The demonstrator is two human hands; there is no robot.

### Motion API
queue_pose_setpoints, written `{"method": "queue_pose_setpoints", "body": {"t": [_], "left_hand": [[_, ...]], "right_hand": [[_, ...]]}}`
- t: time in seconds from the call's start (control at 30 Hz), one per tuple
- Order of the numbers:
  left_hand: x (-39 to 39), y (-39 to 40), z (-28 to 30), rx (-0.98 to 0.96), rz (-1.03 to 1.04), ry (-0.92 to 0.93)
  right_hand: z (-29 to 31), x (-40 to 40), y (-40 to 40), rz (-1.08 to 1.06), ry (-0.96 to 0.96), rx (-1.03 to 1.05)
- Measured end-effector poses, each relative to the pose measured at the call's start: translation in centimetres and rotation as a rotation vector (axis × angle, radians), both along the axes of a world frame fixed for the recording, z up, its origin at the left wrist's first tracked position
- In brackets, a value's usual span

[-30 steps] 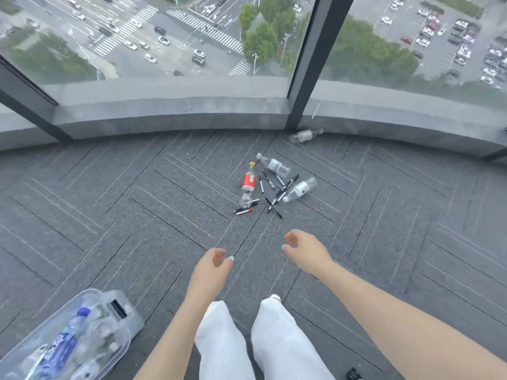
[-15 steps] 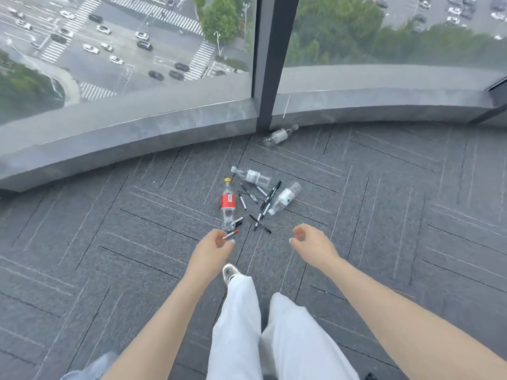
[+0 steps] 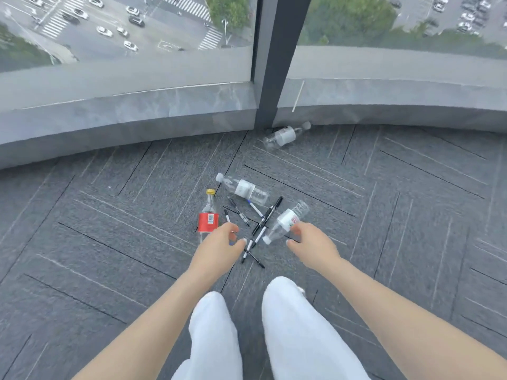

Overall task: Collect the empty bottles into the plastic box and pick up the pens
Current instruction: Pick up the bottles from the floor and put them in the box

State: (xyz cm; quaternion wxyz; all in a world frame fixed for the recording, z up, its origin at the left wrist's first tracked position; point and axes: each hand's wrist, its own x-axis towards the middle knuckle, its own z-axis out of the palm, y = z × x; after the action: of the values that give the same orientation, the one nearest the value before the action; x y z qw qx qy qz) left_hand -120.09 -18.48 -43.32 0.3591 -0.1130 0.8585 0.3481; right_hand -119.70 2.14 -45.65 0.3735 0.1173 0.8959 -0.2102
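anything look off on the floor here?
Yes: litter on the carpet. Four bottles lie on their sides: a red-label bottle, two clear bottles among scattered pens, and one stray bottle apart against the window ledge. No spill visible.

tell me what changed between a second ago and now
The person has stepped toward the pile: both hands reached forward, so the left hand now hangs over the red-label bottle and the right hand is by the clear bottle. Neither holds anything yet. The plastic box, at lower left a second ago, has left the view. The bottles and pens lie where they lay on the carpet.
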Motion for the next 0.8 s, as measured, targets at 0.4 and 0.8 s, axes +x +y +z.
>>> {"method": "queue_pose_setpoints", "body": {"t": [0.4,0.8], "left_hand": [[-6.4,1.4,-23.9,-0.052,-0.152,0.136],[-15.1,4.4,-32.0,-0.419,-1.045,0.675]], "right_hand": [[-25.9,-4.2,6.3,0.871,0.228,0.348],[-34.3,-4.9,8.6,0.974,0.483,0.272]]}}
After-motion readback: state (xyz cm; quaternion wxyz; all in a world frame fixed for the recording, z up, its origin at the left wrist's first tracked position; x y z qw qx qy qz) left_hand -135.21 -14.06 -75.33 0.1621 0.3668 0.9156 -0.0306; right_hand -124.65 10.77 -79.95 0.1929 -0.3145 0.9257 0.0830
